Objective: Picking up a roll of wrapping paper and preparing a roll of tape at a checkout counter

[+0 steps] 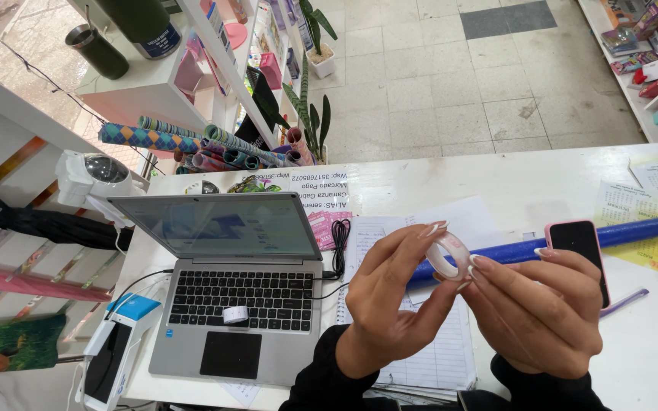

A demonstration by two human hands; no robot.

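You've got a small roll of tape [448, 256] pinched up in the air between both hands: left hand [391, 301] fingers curled around its near edge, right hand [538, 308] fingertips closed on the other side. Below sits a notebook [436, 358], with a blue tube [573, 240] and pink phone [579, 247] just behind and a laptop [237, 304] off to the left.

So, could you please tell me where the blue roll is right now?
In the head view, the blue roll lies on the white counter at right, running behind both hands, with the pink-cased phone across its middle.
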